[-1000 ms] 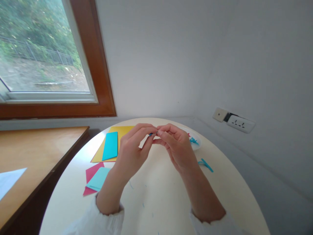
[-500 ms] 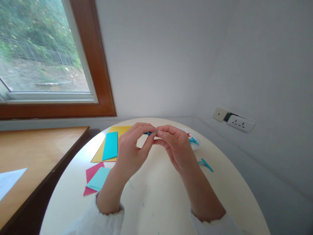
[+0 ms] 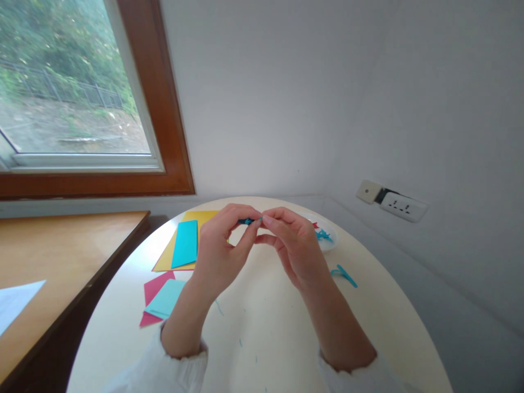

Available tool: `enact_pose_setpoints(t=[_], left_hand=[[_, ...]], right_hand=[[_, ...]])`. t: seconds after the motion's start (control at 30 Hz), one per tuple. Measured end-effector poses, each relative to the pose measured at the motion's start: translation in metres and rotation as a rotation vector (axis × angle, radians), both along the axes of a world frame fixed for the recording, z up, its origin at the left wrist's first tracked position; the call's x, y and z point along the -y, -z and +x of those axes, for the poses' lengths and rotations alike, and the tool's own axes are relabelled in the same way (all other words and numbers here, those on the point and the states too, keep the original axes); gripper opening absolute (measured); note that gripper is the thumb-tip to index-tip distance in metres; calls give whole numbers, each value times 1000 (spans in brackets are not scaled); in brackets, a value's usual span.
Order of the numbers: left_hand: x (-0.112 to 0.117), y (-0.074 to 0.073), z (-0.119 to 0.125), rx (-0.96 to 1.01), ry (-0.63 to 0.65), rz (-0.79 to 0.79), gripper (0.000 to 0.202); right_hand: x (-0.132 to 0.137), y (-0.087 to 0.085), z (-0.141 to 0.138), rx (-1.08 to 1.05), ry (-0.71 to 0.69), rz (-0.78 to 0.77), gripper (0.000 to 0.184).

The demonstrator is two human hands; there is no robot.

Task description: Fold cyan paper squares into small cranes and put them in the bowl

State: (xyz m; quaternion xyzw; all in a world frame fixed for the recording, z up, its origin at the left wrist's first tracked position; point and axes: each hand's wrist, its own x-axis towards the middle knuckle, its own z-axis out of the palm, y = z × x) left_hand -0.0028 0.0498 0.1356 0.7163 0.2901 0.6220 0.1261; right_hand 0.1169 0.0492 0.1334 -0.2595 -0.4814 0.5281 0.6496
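Observation:
Above the round table my left hand point(image 3: 223, 248) pinches a small blue paper piece point(image 3: 248, 221) between thumb and fingers. My right hand point(image 3: 292, 243) meets it at the fingertips, thumb and index closed on the right end of the same piece. Most of the piece is hidden by the fingers, so its full shape cannot be made out. Behind my right hand stands a white plate point(image 3: 332, 243) with blue paper bits point(image 3: 323, 235) and a red bit point(image 3: 315, 225) in it. Blue paper strips point(image 3: 344, 275) lie on the table right of my right wrist.
On the left of the round table point(image 3: 135, 305) lie yellow paper point(image 3: 166, 256), a blue sheet point(image 3: 185, 244), pink paper point(image 3: 158, 285) and pale turquoise paper point(image 3: 166, 299). Thin blue scraps point(image 3: 220, 307) dot the middle. A wooden desk point(image 3: 73, 245) stands at the left.
My fingers have shifted very slightly around the blue paper piece, and a little more of it shows beside my left thumb. Everything on the table stays put.

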Motion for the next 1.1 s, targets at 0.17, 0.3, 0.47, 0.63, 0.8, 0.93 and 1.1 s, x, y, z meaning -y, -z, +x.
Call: enact_pose_setpoints(t=[0.17,0.3,0.47,0.63,0.8,0.93,1.1], left_hand=[[0,-1,0,-3,17,-22,8],[1,-2,0,8,42,-46,7],[1,-3,0,31,70,-63,7],[0,-2,0,38,93,-99,7],[0,-2,-1,39,94,-111,6],[2,-4,0,53,72,-136,4],[2,-5,1,141,118,-190,3]], right_hand=[[0,1,1,26,6,-6,11],[-1,1,2,38,28,-8,10],[-1,1,1,48,37,10,8],[-2,0,0,58,53,3,8],[-2,1,0,41,33,18,7],[-2,1,-1,29,27,30,8],[-2,3,-1,27,42,84,10]])
